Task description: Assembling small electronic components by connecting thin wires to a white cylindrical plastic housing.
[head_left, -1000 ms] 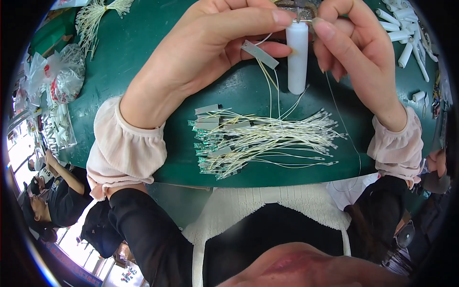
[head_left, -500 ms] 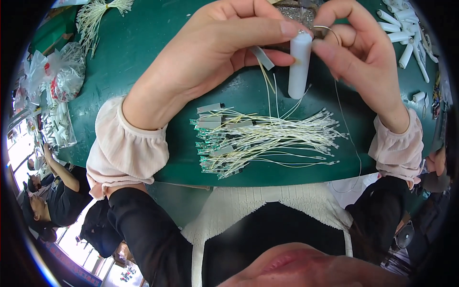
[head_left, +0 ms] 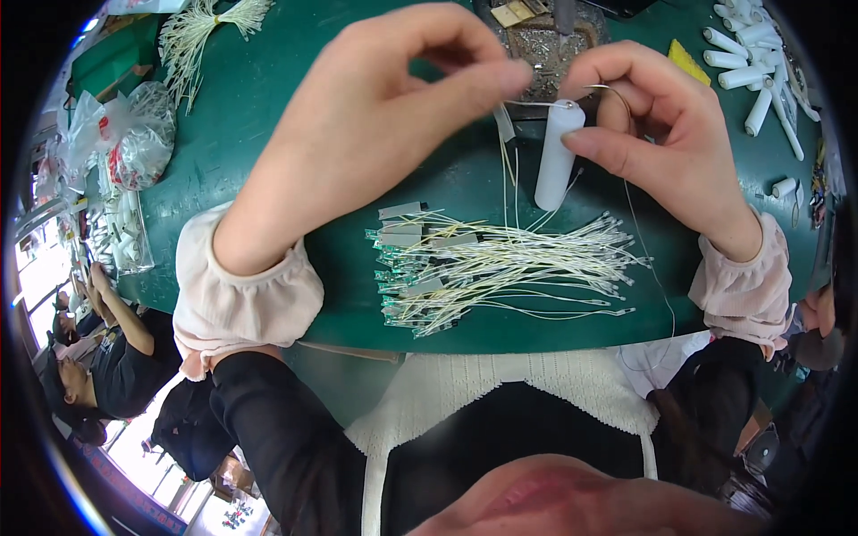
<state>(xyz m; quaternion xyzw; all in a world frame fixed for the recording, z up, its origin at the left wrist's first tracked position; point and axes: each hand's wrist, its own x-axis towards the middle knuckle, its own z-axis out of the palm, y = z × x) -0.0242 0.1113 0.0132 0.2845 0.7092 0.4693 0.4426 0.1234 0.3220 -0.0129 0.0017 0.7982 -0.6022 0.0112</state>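
Observation:
A white cylinder (head_left: 556, 161), like a wrapped battery cell, hangs slightly tilted below my right hand (head_left: 657, 134). My right thumb presses on its upper side, and a thin silvery wire (head_left: 648, 228) loops through the fingers and trails down to the table edge. My left hand (head_left: 402, 121) is beside the cylinder's top, thumb and forefinger pressed together; what they pinch is hidden. A short white wire (head_left: 534, 104) runs from beside these fingers to the cylinder's top. A grey strip (head_left: 505, 125) with thin wires hangs below them. In front lies a bundle of thin white wires (head_left: 527, 263) with small green boards.
A metal tray (head_left: 550, 58) with grey bits and an upright tool stands behind my hands. A yellow sponge (head_left: 688, 62) and a pile of white cylinders (head_left: 755, 58) are at the far right. Plastic bags (head_left: 134, 134) and another wire bundle (head_left: 210, 40) lie left. People sit at the lower left.
My left fingers have come off the white cylinder and moved left and up. The cylinder and my right hand have come nearer to me, and the tray behind shows more.

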